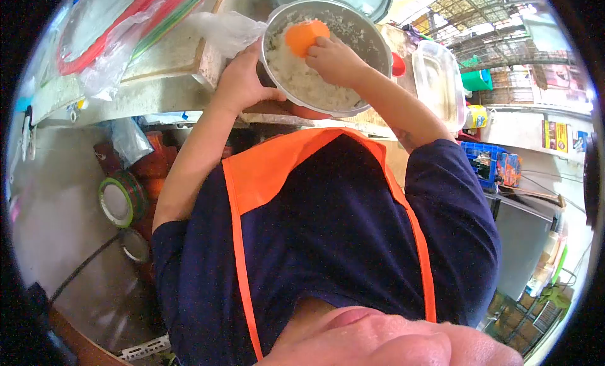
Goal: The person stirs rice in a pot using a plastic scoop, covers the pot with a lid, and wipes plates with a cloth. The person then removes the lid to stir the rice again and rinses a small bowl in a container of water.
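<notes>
Now fingers hold orange plastic over grainy rice.

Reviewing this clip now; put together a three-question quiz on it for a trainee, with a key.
1. Which holds the orange scoop?
A) the left hand
B) the right hand
C) neither hand

2. True or false: the left hand is buried in the rice.

3. Fill in: from the wearer's viewpoint, the clear plastic tub stands to the ____ of the metal pot.

Key: 1. B, the right hand. 2. False; the left hand is at the pot's outer side, outside the rice. 3. Right.
</notes>
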A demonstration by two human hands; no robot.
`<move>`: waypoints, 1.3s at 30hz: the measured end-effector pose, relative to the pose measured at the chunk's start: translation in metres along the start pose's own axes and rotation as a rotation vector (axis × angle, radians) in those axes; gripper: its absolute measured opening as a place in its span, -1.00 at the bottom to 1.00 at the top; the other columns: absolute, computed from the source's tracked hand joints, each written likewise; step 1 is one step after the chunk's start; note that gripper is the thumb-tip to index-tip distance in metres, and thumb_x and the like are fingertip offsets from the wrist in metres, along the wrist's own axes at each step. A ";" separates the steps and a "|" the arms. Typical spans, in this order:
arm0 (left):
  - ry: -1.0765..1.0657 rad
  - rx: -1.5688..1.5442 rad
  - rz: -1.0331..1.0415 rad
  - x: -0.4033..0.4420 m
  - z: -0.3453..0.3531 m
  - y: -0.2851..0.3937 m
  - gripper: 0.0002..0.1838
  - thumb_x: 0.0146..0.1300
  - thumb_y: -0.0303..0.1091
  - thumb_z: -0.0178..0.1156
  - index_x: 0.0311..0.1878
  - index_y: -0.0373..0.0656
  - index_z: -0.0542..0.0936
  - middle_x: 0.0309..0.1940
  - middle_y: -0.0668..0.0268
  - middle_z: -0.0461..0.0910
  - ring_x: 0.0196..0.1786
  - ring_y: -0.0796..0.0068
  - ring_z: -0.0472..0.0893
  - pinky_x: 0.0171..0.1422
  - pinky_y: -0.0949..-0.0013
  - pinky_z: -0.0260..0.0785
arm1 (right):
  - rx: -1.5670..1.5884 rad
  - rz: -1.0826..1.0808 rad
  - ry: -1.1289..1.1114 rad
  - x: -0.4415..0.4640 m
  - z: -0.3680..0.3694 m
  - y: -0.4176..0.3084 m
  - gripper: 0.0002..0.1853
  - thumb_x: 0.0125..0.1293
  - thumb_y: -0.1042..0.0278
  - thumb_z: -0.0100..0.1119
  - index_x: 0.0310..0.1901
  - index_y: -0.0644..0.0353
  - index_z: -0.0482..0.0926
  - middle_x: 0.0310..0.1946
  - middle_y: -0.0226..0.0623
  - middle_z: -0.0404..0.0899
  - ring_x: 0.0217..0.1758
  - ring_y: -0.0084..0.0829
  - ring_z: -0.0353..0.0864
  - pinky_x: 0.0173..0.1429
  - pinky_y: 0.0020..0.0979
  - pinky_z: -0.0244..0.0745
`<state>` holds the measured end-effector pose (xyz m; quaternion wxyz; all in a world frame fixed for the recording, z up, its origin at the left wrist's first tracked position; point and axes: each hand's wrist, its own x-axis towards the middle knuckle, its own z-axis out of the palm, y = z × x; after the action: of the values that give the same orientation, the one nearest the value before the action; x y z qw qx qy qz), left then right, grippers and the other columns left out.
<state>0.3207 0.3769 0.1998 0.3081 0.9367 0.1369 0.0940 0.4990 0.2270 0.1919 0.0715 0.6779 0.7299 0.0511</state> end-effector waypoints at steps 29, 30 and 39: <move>-0.044 -0.019 -0.050 0.003 0.004 -0.010 0.30 -0.57 0.00 0.50 0.31 -0.27 0.00 0.24 0.02 0.18 0.27 0.10 0.21 0.32 0.25 0.08 | -0.002 0.038 0.074 0.021 -0.031 0.005 -0.94 -0.11 0.40 0.09 -0.52 0.10 0.50 -0.46 -0.40 0.47 -0.23 -0.28 0.41 -0.12 -0.31 0.37; -0.041 -0.034 -0.054 0.003 0.005 -0.010 0.29 -0.58 -0.02 0.50 0.30 -0.27 0.01 0.24 0.02 0.18 0.27 0.10 0.22 0.33 0.25 0.08 | -0.055 0.148 0.038 0.023 -0.047 0.012 -0.96 -0.11 0.41 0.09 -0.53 0.11 0.49 -0.48 -0.36 0.48 -0.27 -0.26 0.43 -0.12 -0.30 0.37; -0.053 -0.040 -0.064 -0.001 0.004 -0.010 0.30 -0.58 -0.02 0.51 0.30 -0.27 0.01 0.24 0.02 0.17 0.29 0.10 0.19 0.34 0.26 0.06 | 0.427 0.170 -0.295 0.016 -0.008 -0.022 -0.79 0.03 0.25 0.04 -0.35 0.11 0.60 -0.40 -0.17 0.58 -0.29 -0.21 0.57 -0.18 -0.22 0.43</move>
<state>0.3191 0.3819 0.1908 0.3332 0.9277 0.1567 0.0621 0.4744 0.2415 0.1954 0.0280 0.7364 0.6465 -0.1973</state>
